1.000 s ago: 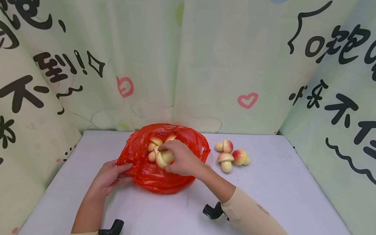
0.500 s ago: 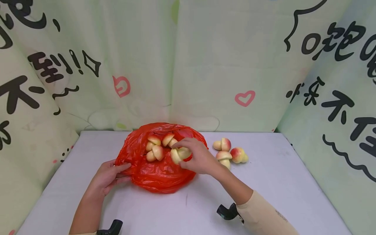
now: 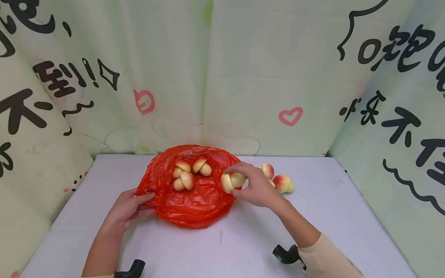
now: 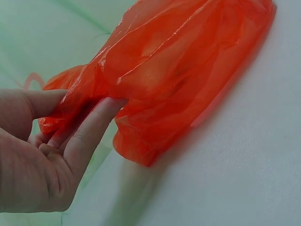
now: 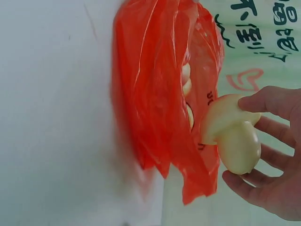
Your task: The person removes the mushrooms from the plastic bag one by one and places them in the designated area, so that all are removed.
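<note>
A red plastic bag (image 3: 194,208) lies with its mouth wide on the table; several toy mushrooms (image 3: 187,180) with reddish caps show inside it. My left hand (image 3: 129,208) grips the bag's left rim between thumb and fingers, and the left wrist view shows the pinched film (image 4: 89,89). At the bag's right rim, my right hand (image 3: 255,185) holds a pale yellow toy mushroom (image 3: 227,182) by thumb and fingertips. In the right wrist view that mushroom (image 5: 235,136) is raised beside the bag's mouth.
Right of the bag, more toy mushrooms (image 3: 283,183) lie on the white table (image 3: 313,224), partly hidden behind my right hand. A printed curtain (image 3: 243,77) stands behind the table and along both sides.
My right hand has moved right with the mushroom, from over the bag's middle to its right rim. The left hand has kept its grip on the bag.
</note>
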`<action>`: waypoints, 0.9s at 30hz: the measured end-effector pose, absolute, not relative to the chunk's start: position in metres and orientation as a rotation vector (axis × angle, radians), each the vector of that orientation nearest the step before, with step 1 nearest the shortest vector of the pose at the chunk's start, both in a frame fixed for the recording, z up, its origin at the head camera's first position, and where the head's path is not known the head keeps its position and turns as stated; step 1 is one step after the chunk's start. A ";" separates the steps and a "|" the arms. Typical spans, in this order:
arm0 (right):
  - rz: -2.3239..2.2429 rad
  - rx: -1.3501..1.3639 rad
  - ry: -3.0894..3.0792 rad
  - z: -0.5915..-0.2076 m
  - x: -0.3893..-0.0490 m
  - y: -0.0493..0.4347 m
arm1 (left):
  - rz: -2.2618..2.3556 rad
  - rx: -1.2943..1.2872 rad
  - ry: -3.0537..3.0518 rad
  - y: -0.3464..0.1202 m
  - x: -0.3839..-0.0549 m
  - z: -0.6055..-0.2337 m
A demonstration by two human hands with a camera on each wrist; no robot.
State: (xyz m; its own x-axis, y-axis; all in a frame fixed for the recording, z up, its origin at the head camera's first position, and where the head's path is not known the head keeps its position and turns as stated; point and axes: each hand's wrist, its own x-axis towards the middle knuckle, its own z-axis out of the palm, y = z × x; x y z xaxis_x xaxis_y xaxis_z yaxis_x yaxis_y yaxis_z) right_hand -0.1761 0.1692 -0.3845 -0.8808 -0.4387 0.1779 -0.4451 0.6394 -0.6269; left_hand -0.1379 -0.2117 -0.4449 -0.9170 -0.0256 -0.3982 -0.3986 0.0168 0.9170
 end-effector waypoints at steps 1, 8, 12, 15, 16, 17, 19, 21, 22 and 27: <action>1.085 0.755 -2.831 -0.385 -0.176 0.173 | 1.981 -0.441 2.025 -0.211 -0.138 -0.445; 1.096 0.714 -2.806 -0.386 -0.173 0.191 | 1.981 -0.432 2.025 -0.212 -0.138 -0.444; 1.118 0.680 -2.797 -0.386 -0.170 0.200 | 1.968 -0.448 2.025 -0.211 -0.138 -0.444; 1.112 0.644 -2.796 -0.386 -0.168 0.206 | 1.979 -0.447 2.017 -0.212 -0.138 -0.444; 1.106 0.633 -2.796 -0.386 -0.168 0.208 | 1.983 -0.443 2.016 -0.212 -0.137 -0.444; 1.102 0.622 -2.798 -0.386 -0.167 0.210 | 1.983 -0.444 2.016 -0.212 -0.137 -0.444; 1.104 0.599 -2.803 -0.387 -0.167 0.214 | 1.982 -0.447 2.021 -0.212 -0.137 -0.444; 1.110 0.584 -2.809 -0.388 -0.167 0.218 | 1.977 -0.452 2.028 -0.211 -0.137 -0.443; 1.116 0.575 -2.812 -0.388 -0.167 0.220 | 1.973 -0.454 2.032 -0.211 -0.137 -0.443; 1.104 0.562 -2.806 -0.391 -0.165 0.233 | 1.969 -0.450 2.040 -0.211 -0.138 -0.443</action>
State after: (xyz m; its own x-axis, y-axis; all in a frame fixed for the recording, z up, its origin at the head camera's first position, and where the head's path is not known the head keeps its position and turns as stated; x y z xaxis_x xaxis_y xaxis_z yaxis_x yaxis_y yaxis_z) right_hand -0.1649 0.2330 -0.3914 -0.9303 -0.3078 0.1996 -0.3613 0.6741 -0.6442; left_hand -0.1377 -0.2111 -0.4433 -0.9152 -0.0353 -0.4015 -0.4025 0.0281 0.9150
